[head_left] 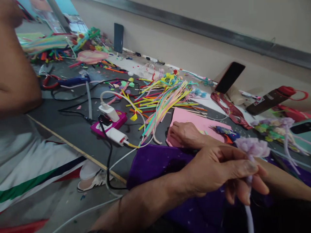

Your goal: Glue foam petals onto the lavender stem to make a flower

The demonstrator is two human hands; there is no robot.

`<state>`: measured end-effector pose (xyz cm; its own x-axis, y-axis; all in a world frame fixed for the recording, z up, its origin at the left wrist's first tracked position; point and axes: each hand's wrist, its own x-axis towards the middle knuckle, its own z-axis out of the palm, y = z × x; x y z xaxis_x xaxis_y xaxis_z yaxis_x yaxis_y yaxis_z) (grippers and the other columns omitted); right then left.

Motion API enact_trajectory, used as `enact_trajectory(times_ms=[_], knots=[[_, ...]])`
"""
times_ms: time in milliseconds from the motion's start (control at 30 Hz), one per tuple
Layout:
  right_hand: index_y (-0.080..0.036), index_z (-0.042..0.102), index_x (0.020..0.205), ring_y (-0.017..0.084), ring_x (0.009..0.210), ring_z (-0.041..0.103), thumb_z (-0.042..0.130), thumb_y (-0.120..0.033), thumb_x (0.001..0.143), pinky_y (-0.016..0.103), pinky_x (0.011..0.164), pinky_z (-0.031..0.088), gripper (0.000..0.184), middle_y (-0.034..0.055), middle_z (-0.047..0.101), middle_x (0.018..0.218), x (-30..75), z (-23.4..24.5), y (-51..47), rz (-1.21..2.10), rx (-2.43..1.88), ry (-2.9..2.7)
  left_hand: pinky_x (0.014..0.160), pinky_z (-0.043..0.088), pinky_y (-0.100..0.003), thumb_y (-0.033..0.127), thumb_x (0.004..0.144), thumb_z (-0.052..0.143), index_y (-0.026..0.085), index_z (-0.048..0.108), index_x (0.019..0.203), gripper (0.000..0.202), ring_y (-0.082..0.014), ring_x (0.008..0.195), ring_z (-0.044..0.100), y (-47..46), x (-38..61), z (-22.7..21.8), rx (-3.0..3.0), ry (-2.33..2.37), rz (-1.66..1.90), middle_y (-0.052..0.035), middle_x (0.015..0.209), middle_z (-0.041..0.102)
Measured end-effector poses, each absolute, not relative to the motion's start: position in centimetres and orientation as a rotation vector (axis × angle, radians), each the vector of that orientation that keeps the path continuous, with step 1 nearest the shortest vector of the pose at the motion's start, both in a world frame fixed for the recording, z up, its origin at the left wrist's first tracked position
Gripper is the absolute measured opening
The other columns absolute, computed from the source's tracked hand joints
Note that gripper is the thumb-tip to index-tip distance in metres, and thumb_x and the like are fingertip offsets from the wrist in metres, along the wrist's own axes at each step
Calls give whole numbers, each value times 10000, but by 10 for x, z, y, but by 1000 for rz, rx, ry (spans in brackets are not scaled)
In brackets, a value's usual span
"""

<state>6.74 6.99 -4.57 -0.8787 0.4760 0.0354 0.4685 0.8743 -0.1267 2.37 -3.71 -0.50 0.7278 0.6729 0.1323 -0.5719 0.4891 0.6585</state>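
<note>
My left hand (206, 171) reaches in from the lower left and pinches the stem of a pale lilac pipe-cleaner flower (252, 147). Its fluffy head sits above my thumb, and the stem hangs below my fingers. My right arm crosses behind it from the right edge. On a pink sheet (189, 118), my right hand (186, 132) rests with curled fingers; what they hold, if anything, is hidden. Just right of that hand, a blue hot glue gun (224, 132) lies on the pink sheet. Purple cloth (155, 161) covers the area beneath my arms.
A heap of colored pipe cleaners (167, 103) spreads across the grey table (55, 113). Chargers fill a magenta power strip (116, 121) with trailing cables. Pliers (51, 81), another glue gun (75, 81), phones (229, 77) and a bottle (269, 100) stand around. Another person's arm is at left.
</note>
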Motion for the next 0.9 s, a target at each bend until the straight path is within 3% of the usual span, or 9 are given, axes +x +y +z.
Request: enact_trajectory(times_ms=[133,300,500,733,900], knots=[[-162,573,914,128,667,525,449,-202,857,231,559,349,142,38,603,810,90,-36,75,334,-868,-2824,310,347,-138,341,789,576,122,630,858,236,-54,399,543,-34,26,-7,709,288,778,-21,684,654],[-158,545,778,106,580,488,503,-311,828,215,512,375,167,-6,547,680,158,-17,67,989,-1133,-2232,279,313,-136,334,788,557,111,595,807,227,-47,334,493,-26,33,-14,624,508,806,-15,616,648],[-165,530,756,61,434,362,557,-375,797,187,414,276,215,-58,454,541,219,-13,31,1361,-1317,-1718,286,319,-120,327,767,587,111,600,829,225,-38,353,492,-18,44,-27,640,697,819,-13,626,647],[-138,598,885,83,565,539,608,-285,775,170,455,395,185,6,599,705,232,-24,17,1729,-1076,-1588,296,351,-120,323,734,630,117,609,822,225,-33,342,476,-8,52,-38,708,920,856,-5,621,647],[-146,608,896,74,539,552,614,-225,763,158,444,405,155,-3,622,685,233,-28,17,1741,-1005,-1516,296,331,-114,388,746,618,102,613,700,289,-33,297,435,-2,53,-40,777,993,798,17,440,566]])
